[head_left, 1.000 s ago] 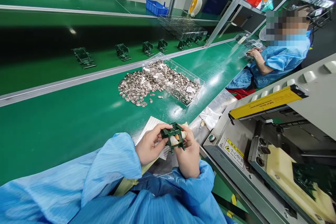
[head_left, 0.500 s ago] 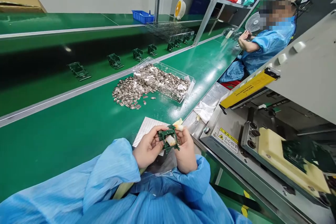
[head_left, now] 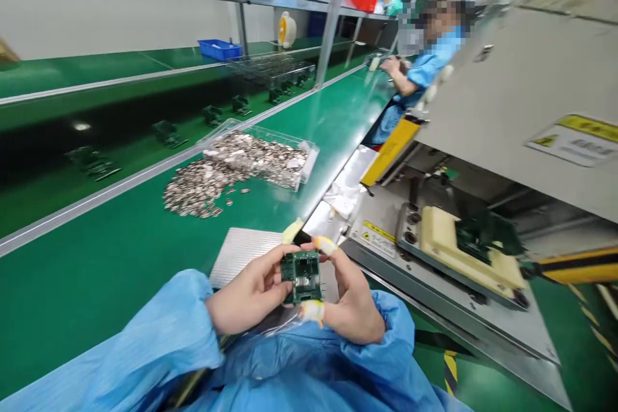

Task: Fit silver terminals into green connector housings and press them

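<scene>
Both my hands hold a green circuit board assembly (head_left: 302,277) up over my lap, gripping it by its edges. My left hand (head_left: 253,296) pinches one side, and my right hand (head_left: 352,301) holds the other. Pale yellow finger cots cover some of my fingertips. Just behind my left hand lies a ribbed silver sheet (head_left: 241,248) on the green conveyor belt (head_left: 96,270). Its near part is hidden by my hands. The underside of the board is out of sight.
A transparent tray (head_left: 309,158) and a spilled pile of small metal parts (head_left: 193,190) lie on the belt. Several green boards sit on a farther belt. To the right stands a machine with a cream fixture (head_left: 463,248). A co-worker (head_left: 425,71) sits farther along.
My view has swung left, so the scene has shifted right-to-left differently. The board now lies flatter, its face towards me, and my hands sit slightly lower and farther apart.
</scene>
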A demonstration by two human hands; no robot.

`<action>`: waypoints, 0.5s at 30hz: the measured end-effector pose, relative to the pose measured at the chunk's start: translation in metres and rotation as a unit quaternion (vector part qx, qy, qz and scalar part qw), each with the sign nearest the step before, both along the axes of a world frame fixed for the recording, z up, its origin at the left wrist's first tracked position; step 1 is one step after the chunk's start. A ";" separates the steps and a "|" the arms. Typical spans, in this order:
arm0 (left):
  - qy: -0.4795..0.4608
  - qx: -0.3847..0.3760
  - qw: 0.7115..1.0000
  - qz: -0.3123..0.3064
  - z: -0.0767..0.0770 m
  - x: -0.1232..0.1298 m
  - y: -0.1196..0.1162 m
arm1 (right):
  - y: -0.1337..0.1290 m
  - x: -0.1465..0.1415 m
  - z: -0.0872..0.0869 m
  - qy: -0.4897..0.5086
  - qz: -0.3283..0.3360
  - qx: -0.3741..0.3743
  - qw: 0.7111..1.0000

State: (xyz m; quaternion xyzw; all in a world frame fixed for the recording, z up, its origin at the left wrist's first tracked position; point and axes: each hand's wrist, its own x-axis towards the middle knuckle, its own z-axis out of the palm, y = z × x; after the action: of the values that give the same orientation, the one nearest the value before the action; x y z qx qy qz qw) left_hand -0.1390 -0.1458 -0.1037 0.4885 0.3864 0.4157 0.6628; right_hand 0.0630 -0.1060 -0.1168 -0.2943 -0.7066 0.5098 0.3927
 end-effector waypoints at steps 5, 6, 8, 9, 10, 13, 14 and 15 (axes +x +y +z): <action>0.100 0.092 0.983 -0.123 0.043 0.032 0.049 | -0.011 0.075 0.015 0.094 -0.171 0.039 0.980; 0.130 0.139 0.974 -0.119 0.050 0.047 0.063 | -0.012 0.096 0.017 0.123 -0.261 0.071 0.955; 0.179 0.253 0.945 -0.103 0.063 0.088 0.091 | -0.012 0.137 0.020 0.171 -0.446 0.140 0.867; 0.196 0.310 0.925 -0.096 0.067 0.113 0.104 | -0.011 0.157 0.021 0.179 -0.516 0.160 0.822; 0.204 0.356 0.908 -0.085 0.071 0.138 0.116 | -0.011 0.174 0.022 0.175 -0.565 0.168 0.788; 0.235 0.391 0.886 -0.083 0.076 0.209 0.147 | -0.007 0.208 0.025 0.122 -0.609 0.166 0.766; 0.252 0.377 0.887 -0.089 0.077 0.226 0.154 | -0.005 0.215 0.027 0.111 -0.603 0.166 0.772; 0.264 0.357 0.891 -0.091 0.077 0.239 0.160 | -0.003 0.219 0.030 0.104 -0.591 0.166 0.783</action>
State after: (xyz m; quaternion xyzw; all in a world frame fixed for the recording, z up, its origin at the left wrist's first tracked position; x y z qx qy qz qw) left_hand 0.0997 0.0141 -0.0265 0.8171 0.3267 0.3190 0.3519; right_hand 0.2822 -0.1086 -0.0870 -0.5294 -0.4229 0.0807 0.7310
